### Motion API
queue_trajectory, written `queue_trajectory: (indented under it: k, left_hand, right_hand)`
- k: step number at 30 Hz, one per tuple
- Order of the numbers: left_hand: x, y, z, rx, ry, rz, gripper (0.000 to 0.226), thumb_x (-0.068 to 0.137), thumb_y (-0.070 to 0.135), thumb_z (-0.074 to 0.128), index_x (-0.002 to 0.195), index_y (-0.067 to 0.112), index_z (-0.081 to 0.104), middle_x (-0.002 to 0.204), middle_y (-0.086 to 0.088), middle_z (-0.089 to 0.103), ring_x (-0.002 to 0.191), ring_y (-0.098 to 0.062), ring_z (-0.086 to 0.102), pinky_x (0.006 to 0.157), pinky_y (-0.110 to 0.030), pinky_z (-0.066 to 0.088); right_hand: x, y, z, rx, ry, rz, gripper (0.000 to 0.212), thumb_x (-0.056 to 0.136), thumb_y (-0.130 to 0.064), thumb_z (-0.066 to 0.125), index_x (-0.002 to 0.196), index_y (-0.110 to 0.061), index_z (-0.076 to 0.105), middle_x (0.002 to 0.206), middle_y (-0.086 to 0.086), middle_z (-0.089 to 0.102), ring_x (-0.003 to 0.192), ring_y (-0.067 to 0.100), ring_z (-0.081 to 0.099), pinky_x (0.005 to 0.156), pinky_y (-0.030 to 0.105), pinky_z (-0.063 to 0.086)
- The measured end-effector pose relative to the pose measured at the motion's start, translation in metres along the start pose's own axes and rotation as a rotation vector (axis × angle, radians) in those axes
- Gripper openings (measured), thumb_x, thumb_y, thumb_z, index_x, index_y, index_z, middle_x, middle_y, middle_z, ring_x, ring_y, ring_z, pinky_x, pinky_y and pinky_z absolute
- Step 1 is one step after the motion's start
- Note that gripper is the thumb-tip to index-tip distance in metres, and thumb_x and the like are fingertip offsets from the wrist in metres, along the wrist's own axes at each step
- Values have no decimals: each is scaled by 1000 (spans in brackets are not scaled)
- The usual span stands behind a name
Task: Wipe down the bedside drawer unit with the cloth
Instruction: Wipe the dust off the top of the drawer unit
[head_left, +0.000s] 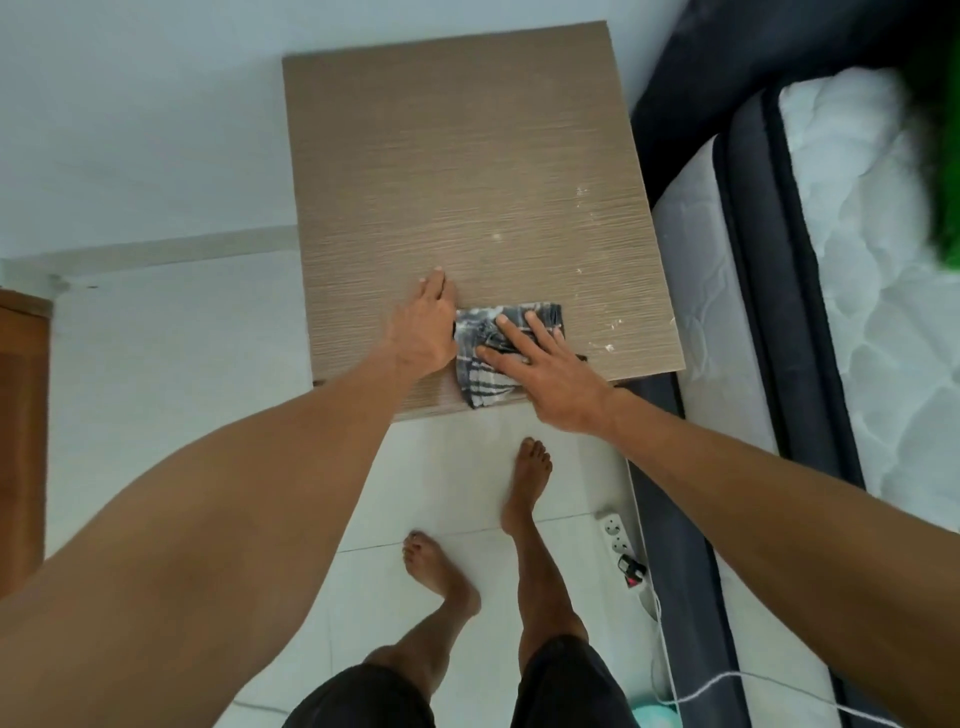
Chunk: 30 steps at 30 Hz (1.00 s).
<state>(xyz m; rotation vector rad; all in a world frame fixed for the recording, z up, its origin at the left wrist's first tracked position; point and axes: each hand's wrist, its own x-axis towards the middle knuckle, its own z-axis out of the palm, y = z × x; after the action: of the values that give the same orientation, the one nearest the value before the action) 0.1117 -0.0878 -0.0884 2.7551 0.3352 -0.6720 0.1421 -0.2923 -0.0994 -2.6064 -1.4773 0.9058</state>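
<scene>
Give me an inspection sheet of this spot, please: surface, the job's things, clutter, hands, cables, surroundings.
Surface: wood-grain top of the drawer unit, with white specks toward its right side.
Job's things: folded checked cloth at the near edge, partly hanging over the front.
Clutter: nothing seen on the top; a teal object lies on the floor.
Hands: right hand pressing flat on the cloth; left hand flat on the top beside it.
Cables: power strip on the floor, with a white cable by the bed.
Surroundings: mattress on the right, tiled floor below.
</scene>
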Motion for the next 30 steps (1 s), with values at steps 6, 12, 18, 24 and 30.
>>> queue_trajectory:
  k: [6, 12, 18, 24, 30]
  left_hand:
    - [-29, 8, 11, 18, -63, 32, 87, 89, 17, 65, 153, 0, 9, 162, -11, 2, 149, -29, 6, 117, -44, 26]
    - [-37, 16, 3, 44, -64, 66, 80, 88, 8, 62, 151, -1, 14, 161, -15, 9, 148, -31, 10, 118, -43, 25]
    - [-9, 30, -19, 6, -29, 86, 79, 86, 15, 65, 148, -1, 20, 158, -17, 18, 147, -32, 16, 116, -44, 28]
    - [44, 39, -36, 11, -15, 57, 72, 93, 21, 57, 151, 4, 18, 160, -15, 14, 148, -29, 12, 116, -47, 27]
    - [108, 61, -53, 17, -62, 6, 84, 92, 38, 59, 153, 8, 11, 162, -9, 3, 149, -27, 6, 117, -50, 25]
  right_hand:
    - [-40, -20, 14, -115, -95, -88, 89, 85, 9, 54, 156, -30, 18, 165, 4, -9, 150, 36, -12, 120, 53, 17]
    - [-53, -17, -29, -270, -172, -168, 65, 89, -10, 60, 148, -27, 39, 158, 0, 31, 143, 28, 31, 110, 46, 39]
    - [-23, 32, -92, -237, 54, -57, 58, 91, -22, 64, 145, -23, 44, 151, 4, 42, 131, 29, 46, 105, 43, 43]
    - [28, 91, -147, -86, 262, 49, 56, 90, -7, 59, 143, -21, 49, 140, 2, 51, 119, 30, 55, 89, 43, 46]
    - [92, 151, -181, 58, 357, 156, 61, 90, -7, 58, 147, -23, 42, 150, 1, 42, 126, 32, 49, 97, 49, 46]
